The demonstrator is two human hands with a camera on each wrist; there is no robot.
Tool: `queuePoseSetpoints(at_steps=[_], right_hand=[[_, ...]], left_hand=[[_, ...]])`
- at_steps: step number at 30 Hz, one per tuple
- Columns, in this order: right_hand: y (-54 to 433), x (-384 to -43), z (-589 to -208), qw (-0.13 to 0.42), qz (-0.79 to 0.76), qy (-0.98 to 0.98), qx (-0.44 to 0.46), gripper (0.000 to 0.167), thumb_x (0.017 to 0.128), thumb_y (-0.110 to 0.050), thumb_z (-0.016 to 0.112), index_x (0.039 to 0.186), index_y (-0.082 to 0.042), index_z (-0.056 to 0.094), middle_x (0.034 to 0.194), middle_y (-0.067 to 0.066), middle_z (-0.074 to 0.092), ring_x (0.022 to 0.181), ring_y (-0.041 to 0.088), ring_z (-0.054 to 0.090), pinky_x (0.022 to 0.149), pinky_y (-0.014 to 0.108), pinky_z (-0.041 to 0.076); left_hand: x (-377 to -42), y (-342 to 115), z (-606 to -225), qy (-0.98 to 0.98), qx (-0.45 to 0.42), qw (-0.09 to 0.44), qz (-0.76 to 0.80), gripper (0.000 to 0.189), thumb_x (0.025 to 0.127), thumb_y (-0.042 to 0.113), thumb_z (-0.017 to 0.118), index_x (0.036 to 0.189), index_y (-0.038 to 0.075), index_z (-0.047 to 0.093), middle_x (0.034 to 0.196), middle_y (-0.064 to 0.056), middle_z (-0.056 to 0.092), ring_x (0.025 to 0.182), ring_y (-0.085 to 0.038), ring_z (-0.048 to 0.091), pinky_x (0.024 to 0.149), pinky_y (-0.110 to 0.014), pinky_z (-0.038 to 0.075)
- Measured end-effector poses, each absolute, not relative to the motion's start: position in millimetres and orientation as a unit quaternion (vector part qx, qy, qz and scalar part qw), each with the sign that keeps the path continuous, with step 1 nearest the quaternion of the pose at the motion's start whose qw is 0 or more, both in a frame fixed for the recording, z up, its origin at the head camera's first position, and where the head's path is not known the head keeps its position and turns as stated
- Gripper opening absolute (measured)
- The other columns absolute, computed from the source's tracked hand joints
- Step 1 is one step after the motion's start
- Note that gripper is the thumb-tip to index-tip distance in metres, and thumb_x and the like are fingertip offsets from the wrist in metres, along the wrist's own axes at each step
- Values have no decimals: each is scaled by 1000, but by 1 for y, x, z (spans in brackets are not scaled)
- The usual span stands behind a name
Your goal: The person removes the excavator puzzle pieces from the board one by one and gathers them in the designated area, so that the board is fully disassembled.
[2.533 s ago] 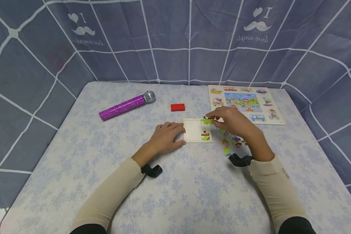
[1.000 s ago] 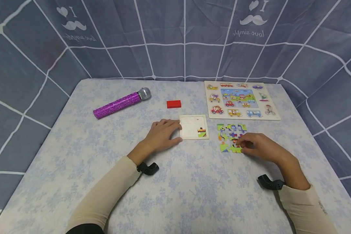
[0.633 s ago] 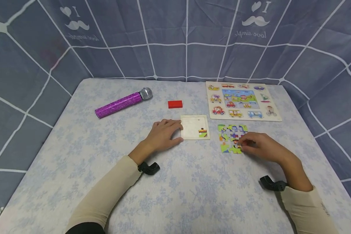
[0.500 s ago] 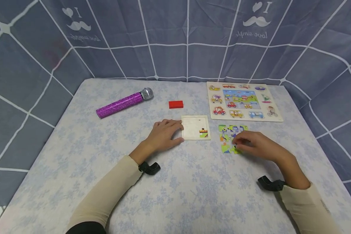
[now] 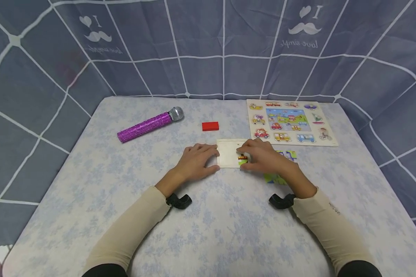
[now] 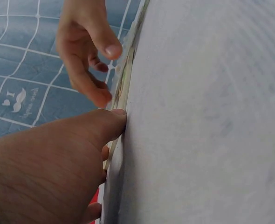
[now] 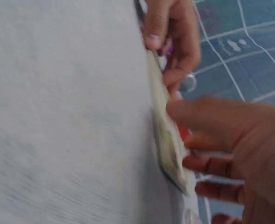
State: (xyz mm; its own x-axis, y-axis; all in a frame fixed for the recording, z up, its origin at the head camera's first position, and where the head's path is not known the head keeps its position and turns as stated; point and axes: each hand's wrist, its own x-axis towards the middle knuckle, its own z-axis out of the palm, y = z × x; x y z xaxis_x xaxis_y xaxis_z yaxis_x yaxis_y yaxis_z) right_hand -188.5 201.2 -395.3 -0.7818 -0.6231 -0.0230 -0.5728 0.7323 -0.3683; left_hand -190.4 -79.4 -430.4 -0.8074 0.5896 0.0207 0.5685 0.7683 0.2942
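A small pale wooden puzzle tray point(image 5: 227, 154) lies flat on the table. My left hand point(image 5: 196, 163) grips its left edge, the thumb at the near corner and fingertips farther up. In the left wrist view that thumb presses against the tray's edge. A picture puzzle piece point(image 5: 242, 159) with a green base sits at the tray's right side. My right hand point(image 5: 263, 157) is over that side, thumb and forefinger spread apart around the piece. Nothing shows between those fingertips in the left wrist view. Loose jigsaw pieces point(image 5: 275, 179) lie partly hidden beneath the right forearm.
A wooden vehicle puzzle board point(image 5: 320, 136) lies at the back right. A red block point(image 5: 210, 126) is behind the tray. To the left rests a purple glitter microphone point(image 5: 149, 126). A grey gridded curtain point(image 5: 201, 42) borders the table's back and sides.
My right hand lifted a green piece from the tray and went to the loose pieces. Since then it has moved left, back over the tray. The left hand has stayed on the tray's edge.
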Motion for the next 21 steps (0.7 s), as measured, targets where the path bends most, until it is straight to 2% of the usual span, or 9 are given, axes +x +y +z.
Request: queuePoseSetpoints(at_steps=[7, 12, 15, 19, 21], right_hand=[[195, -188, -399, 88, -155, 943, -282, 45, 86, -32, 83, 126, -12, 72, 119, 6, 63, 111, 28, 55, 87, 54, 31], [194, -188, -402, 88, -176, 941, -274, 32, 85, -27, 85, 112, -13, 74, 107, 0, 64, 103, 24, 56, 83, 52, 30], [194, -188, -403, 84, -184, 941, -270, 40, 84, -25, 85, 118, -11, 70, 103, -1, 64, 98, 24, 57, 83, 52, 31], [194, -187, -405, 90, -181, 943, -265, 55, 86, -26, 83, 134, -8, 64, 108, 4, 61, 98, 26, 51, 80, 49, 32], [194, -187, -404, 96, -180, 944, -260, 51, 87, -27, 82, 132, -9, 66, 110, 6, 59, 99, 27, 47, 78, 48, 31]], left_hand=[[-189, -80, -432, 939, 309, 28, 145, 43, 97, 50, 64, 132, 24, 59, 156, 1, 44, 136, -27, 42, 103, -57, 33], [-189, -80, -430, 939, 311, 27, 147, 42, 97, 49, 64, 131, 24, 59, 155, 1, 45, 136, -27, 42, 103, -58, 33], [-189, -79, -431, 939, 311, 25, 146, 42, 97, 50, 64, 131, 24, 59, 155, 1, 45, 136, -27, 42, 103, -58, 33], [-189, -80, -431, 939, 310, 25, 147, 43, 97, 50, 64, 130, 24, 59, 156, 1, 45, 137, -27, 42, 103, -58, 33], [-189, -80, -432, 939, 310, 25, 147, 43, 97, 50, 64, 131, 24, 59, 156, 1, 45, 137, -27, 42, 103, -58, 33]])
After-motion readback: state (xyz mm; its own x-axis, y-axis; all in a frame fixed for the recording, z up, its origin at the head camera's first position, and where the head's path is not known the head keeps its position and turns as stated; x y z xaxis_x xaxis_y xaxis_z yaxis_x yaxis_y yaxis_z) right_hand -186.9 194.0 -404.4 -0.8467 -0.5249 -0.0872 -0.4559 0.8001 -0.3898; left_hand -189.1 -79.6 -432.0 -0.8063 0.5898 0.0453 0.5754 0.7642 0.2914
